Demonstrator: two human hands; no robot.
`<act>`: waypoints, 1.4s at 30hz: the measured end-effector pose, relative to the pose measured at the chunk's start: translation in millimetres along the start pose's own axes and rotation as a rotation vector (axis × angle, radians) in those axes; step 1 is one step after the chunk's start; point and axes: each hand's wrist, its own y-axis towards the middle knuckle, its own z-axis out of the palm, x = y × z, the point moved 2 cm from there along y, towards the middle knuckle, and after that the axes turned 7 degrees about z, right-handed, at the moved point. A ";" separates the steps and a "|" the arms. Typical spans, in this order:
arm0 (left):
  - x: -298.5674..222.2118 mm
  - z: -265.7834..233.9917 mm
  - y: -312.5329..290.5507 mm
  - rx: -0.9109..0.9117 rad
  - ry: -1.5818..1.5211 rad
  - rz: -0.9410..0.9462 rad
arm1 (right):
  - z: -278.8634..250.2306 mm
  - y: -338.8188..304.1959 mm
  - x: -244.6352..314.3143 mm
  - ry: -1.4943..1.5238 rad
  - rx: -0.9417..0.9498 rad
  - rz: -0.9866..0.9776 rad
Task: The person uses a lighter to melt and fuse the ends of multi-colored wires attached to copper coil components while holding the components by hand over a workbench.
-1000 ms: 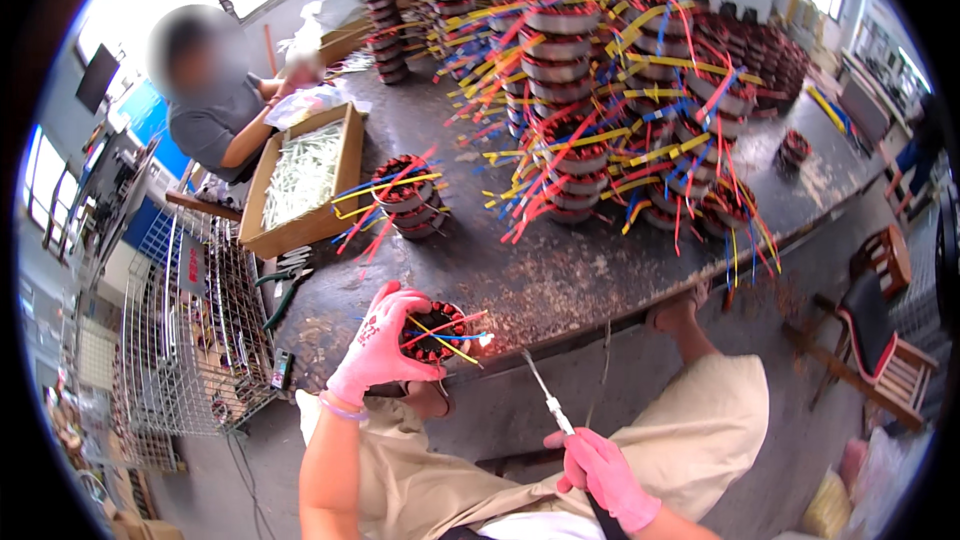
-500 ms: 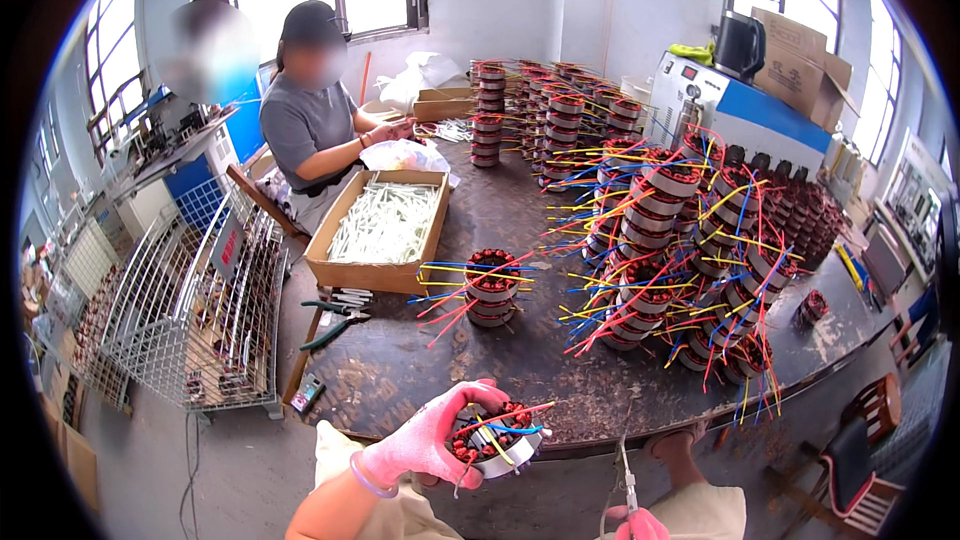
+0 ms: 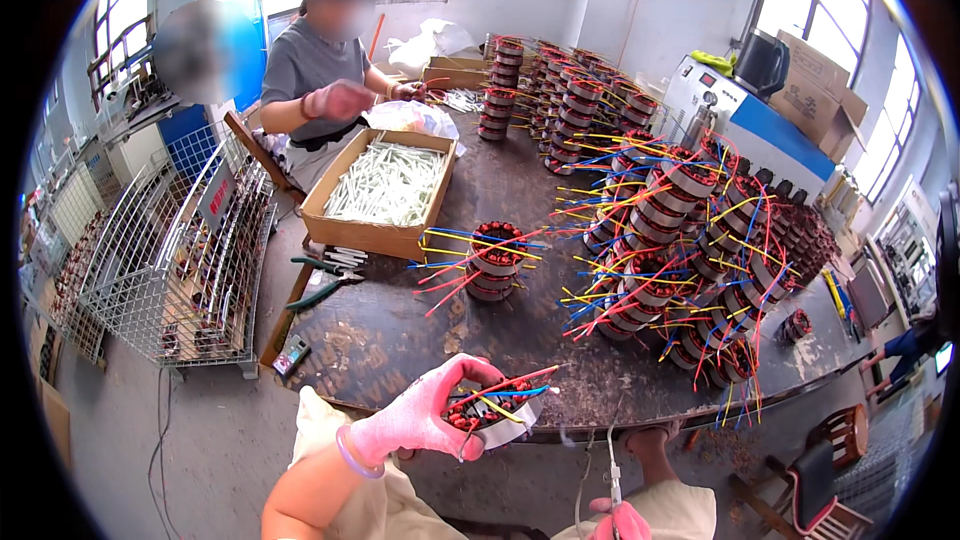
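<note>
My left hand (image 3: 430, 415), in a pink glove, grips a motor stator (image 3: 497, 408) at the table's front edge. Red, yellow and blue lead wires stick out of the stator across its top. Low on the right, my gloved right hand (image 3: 622, 522) is closed around a soldering iron (image 3: 615, 475) with a pale handle, a thin tip pointing up and a cord beside it. The iron is apart from the stator. Beyond my left hand stands a short stack of wired stators (image 3: 495, 265).
Tall stacks of wired stators (image 3: 660, 210) crowd the right side. A cardboard box (image 3: 380, 240) of white sleeves stands left, with pliers (image 3: 322, 290) nearby. A co-worker (image 3: 320, 70) sits beyond it. A wire cage (image 3: 180, 280) stands on the floor at left.
The view has shifted a little. My left hand still holds the stator, now tilted more edge-on. The soldering iron stays in my right hand. The co-worker's one hand has lifted.
</note>
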 end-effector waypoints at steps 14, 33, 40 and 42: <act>4.7 0.4 -4.1 -0.064 -0.073 0.029 | 0.4 -1.1 -1.8 -0.073 -0.013 0.026; 1.7 -3.4 -1.6 -0.069 0.049 -0.053 | 7.3 -9.8 3.1 -0.206 -0.050 -0.055; -15.7 -0.2 -4.4 -0.133 0.143 -0.118 | 2.5 -0.8 -7.3 -0.129 -0.016 -0.004; -14.7 0.0 -4.0 -0.149 0.175 -0.106 | 2.2 -1.6 -6.3 -0.118 -0.026 0.018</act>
